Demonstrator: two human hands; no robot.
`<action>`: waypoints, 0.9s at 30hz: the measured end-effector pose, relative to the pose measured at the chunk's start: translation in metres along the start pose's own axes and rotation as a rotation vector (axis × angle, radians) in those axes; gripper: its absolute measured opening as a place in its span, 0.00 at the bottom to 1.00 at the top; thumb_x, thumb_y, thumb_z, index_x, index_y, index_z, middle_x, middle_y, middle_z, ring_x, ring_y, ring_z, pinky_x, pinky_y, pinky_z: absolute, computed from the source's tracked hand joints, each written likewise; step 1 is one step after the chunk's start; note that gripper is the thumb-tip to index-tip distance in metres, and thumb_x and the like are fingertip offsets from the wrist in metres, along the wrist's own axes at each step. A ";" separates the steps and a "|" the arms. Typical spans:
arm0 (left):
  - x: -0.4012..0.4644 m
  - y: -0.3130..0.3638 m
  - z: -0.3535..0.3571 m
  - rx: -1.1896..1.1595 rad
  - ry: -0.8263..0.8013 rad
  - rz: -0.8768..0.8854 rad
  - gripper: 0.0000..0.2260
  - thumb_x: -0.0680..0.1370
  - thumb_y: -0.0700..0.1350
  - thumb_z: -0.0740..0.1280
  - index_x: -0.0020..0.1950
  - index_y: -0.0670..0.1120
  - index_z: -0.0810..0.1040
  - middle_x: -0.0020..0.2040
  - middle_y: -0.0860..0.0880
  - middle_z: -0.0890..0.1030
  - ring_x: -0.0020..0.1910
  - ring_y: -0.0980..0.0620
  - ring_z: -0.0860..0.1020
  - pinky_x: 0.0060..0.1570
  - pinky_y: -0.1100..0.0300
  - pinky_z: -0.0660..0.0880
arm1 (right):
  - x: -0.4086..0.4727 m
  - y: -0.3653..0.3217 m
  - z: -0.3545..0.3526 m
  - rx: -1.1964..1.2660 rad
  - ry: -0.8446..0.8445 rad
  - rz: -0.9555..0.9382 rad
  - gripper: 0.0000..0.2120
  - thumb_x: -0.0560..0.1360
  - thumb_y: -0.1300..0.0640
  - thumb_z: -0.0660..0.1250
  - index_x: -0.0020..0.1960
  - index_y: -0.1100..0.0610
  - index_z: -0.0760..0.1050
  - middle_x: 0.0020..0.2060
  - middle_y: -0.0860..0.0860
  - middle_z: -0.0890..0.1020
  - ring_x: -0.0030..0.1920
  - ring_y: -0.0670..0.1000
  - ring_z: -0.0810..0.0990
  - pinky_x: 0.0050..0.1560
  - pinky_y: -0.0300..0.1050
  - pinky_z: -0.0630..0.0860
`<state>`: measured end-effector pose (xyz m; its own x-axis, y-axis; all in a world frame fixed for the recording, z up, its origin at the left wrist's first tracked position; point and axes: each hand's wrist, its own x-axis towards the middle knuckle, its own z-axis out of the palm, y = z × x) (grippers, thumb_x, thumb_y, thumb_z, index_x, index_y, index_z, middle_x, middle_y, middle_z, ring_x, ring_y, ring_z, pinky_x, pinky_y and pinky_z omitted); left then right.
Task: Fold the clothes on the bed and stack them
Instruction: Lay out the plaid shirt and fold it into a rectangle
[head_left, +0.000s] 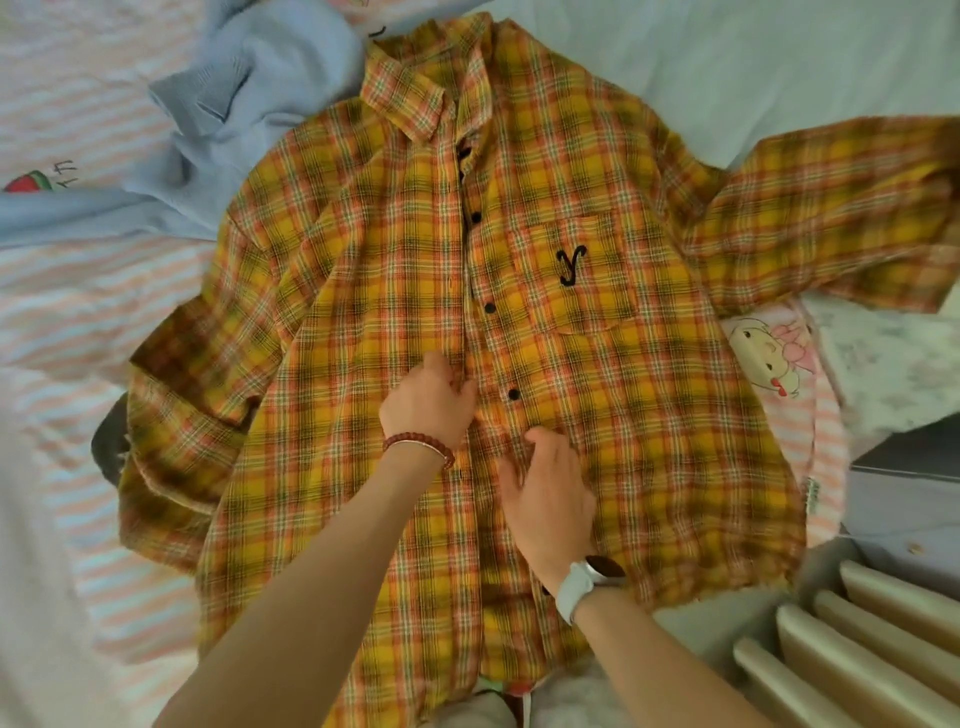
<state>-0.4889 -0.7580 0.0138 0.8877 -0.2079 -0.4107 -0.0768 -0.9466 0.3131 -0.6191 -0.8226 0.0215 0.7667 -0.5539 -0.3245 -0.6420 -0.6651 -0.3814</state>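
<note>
A yellow and orange plaid shirt (597, 364) lies spread face up on the bed, collar away from me, with black buttons down the front and a chest pocket marked "y". Its right sleeve stretches out to the right; its left sleeve is bunched at the left. My left hand (428, 402), with a bead bracelet at the wrist, pinches the left front edge near the button line. My right hand (550, 493), with a white watch on the wrist, grips the right front edge just below it. A light blue sweater (249, 114) lies crumpled at the upper left.
The bed sheet (67, 312) has pink and white stripes. A pink striped garment with a cartoon print (774, 364) sticks out under the shirt's right side. A slatted bed rail (857, 644) is at the lower right, a grey box (914, 467) above it.
</note>
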 end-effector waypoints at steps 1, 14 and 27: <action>-0.001 -0.003 -0.001 -0.036 0.005 -0.004 0.09 0.77 0.50 0.62 0.50 0.45 0.70 0.37 0.49 0.76 0.31 0.47 0.72 0.29 0.60 0.65 | 0.002 0.000 0.001 -0.016 0.008 0.013 0.18 0.77 0.48 0.62 0.63 0.55 0.67 0.52 0.49 0.75 0.52 0.51 0.75 0.37 0.43 0.71; -0.007 0.009 -0.042 -0.772 -0.306 -0.130 0.08 0.76 0.40 0.66 0.40 0.45 0.70 0.33 0.47 0.78 0.23 0.58 0.78 0.25 0.64 0.77 | -0.010 0.001 -0.011 0.124 -0.083 -0.258 0.16 0.78 0.59 0.60 0.66 0.57 0.71 0.51 0.51 0.76 0.43 0.50 0.78 0.36 0.39 0.74; 0.009 0.010 -0.019 -0.673 -0.282 -0.131 0.08 0.78 0.43 0.65 0.39 0.45 0.73 0.31 0.47 0.79 0.22 0.58 0.77 0.25 0.65 0.77 | -0.056 0.006 0.023 0.214 -0.435 -0.044 0.11 0.79 0.47 0.57 0.44 0.53 0.69 0.25 0.47 0.67 0.22 0.45 0.63 0.25 0.42 0.64</action>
<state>-0.4727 -0.7650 0.0298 0.7132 -0.2450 -0.6568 0.3968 -0.6313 0.6664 -0.6658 -0.7837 0.0171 0.7495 -0.2365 -0.6183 -0.6303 -0.5404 -0.5574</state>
